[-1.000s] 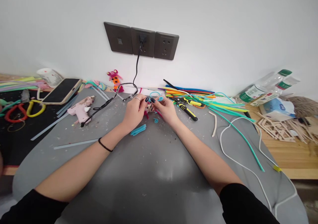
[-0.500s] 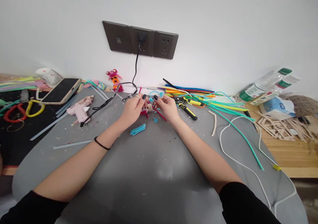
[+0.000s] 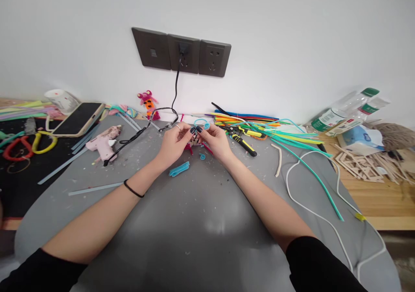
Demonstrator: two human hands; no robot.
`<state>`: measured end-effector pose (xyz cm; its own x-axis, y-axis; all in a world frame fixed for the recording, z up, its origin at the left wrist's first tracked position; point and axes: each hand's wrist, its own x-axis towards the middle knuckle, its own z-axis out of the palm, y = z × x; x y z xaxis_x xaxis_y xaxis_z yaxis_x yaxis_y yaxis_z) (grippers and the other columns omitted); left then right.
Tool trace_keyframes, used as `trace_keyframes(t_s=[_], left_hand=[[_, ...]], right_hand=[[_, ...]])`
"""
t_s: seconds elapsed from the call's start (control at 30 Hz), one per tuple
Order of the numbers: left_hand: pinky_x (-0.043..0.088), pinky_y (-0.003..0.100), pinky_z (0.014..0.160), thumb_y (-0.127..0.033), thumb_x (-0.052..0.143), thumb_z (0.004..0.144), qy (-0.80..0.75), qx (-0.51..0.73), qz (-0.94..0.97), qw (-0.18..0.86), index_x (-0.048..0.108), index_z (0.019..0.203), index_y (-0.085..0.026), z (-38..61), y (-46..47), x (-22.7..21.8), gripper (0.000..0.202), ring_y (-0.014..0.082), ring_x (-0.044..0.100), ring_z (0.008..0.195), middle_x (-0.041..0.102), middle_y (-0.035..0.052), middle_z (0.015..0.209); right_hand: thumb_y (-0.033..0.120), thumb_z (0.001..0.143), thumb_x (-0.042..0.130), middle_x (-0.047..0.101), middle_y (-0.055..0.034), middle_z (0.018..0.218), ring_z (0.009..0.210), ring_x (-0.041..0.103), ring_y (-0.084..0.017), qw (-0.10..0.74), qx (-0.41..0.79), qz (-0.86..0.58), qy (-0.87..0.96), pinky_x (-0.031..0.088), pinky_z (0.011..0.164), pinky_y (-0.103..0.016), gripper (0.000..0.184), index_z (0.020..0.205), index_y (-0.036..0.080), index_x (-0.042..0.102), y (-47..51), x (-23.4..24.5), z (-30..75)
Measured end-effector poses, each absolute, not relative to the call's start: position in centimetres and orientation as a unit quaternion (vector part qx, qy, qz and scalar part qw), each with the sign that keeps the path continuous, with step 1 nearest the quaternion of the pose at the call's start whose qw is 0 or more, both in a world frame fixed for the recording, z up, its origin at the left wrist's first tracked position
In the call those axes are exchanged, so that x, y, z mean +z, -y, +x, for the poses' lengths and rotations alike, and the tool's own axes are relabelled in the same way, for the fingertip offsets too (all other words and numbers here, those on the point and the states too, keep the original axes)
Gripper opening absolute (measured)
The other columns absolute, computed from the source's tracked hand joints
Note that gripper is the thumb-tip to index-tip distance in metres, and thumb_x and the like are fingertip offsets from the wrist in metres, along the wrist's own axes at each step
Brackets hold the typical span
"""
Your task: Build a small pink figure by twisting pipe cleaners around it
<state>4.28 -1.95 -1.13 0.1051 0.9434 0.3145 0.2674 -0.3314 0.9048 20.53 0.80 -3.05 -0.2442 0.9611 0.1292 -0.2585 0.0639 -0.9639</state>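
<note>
My left hand (image 3: 175, 143) and my right hand (image 3: 218, 143) meet at the far part of the grey table, thumbs nearly touching. Both are closed in a pinch on a light blue pipe cleaner (image 3: 206, 126), whose curled end loops up above the fingers. Its middle is covered by my fingertips. Just under the hands lies a partly hidden pale thing with red pipe cleaner ends (image 3: 208, 149). Nearer me are a small blue coil (image 3: 202, 157) and a folded blue pipe cleaner bundle (image 3: 179, 169).
A pink glue gun (image 3: 103, 145) with a black cord lies left, near glue sticks (image 3: 95, 188). Yellow-black pliers (image 3: 244, 145) and coloured pipe cleaners (image 3: 292, 134) lie right. A small pink-orange figure (image 3: 149, 105) stands by the wall. Bottles (image 3: 352, 110) and a phone (image 3: 79, 118) sit at the sides.
My hands have come closer together, with the thumbs now nearly touching. The curled blue end has shifted slightly left, and the view has moved a little.
</note>
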Motion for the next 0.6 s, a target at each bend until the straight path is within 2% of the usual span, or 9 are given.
trace_keyframes(t_s=[0.17, 0.33, 0.43, 0.6], left_hand=[[0.045, 0.028, 0.065, -0.042, 0.055, 0.091, -0.464, 0.414, 0.708, 0.334, 0.059, 0.081, -0.020, 3.4, 1.7, -0.3, 0.024, 0.0157, 0.057, 0.067, 0.063, 0.0003, 0.072], [0.040, 0.027, 0.059, -0.038, 0.053, 0.088, -0.473, 0.342, 0.756, 0.296, 0.056, 0.076, -0.022, 2.5, 1.6, 0.8, 0.021, 0.0154, 0.053, 0.063, 0.063, -0.0003, 0.071], [0.042, 0.028, 0.061, -0.044, 0.053, 0.090, -0.470, 0.334, 0.754, 0.315, 0.060, 0.078, -0.022, 2.5, 1.5, 0.7, 0.026, 0.0168, 0.057, 0.066, 0.066, 0.0012, 0.073], [0.048, 0.030, 0.068, -0.056, 0.051, 0.092, -0.466, 0.404, 0.701, 0.359, 0.063, 0.085, -0.020, 2.8, 1.2, -0.1, 0.038, 0.0195, 0.062, 0.072, 0.070, 0.0054, 0.082]], right_hand=[[0.066, 0.069, 0.081, 0.063, 0.0028, 0.065, 0.058, 0.056, -0.012, 0.503, 0.565, -0.352, 0.552, 0.049, 0.060, -0.029, 0.051, 0.074, 0.021, 0.059, -0.9, -3.1, 20.8], [0.069, 0.067, 0.081, 0.061, 0.0032, 0.061, 0.054, 0.054, -0.012, 0.489, 0.551, -0.368, 0.568, 0.047, 0.056, -0.028, 0.054, 0.069, 0.021, 0.057, -0.8, -3.0, 20.8], [0.070, 0.064, 0.082, 0.062, 0.0031, 0.060, 0.052, 0.053, -0.011, 0.491, 0.557, -0.367, 0.561, 0.046, 0.055, -0.028, 0.055, 0.066, 0.021, 0.057, -0.8, -2.9, 20.9], [0.066, 0.061, 0.087, 0.066, 0.0024, 0.064, 0.055, 0.057, -0.011, 0.497, 0.611, -0.349, 0.508, 0.049, 0.059, -0.028, 0.054, 0.070, 0.020, 0.061, -0.9, -2.8, 21.0]])
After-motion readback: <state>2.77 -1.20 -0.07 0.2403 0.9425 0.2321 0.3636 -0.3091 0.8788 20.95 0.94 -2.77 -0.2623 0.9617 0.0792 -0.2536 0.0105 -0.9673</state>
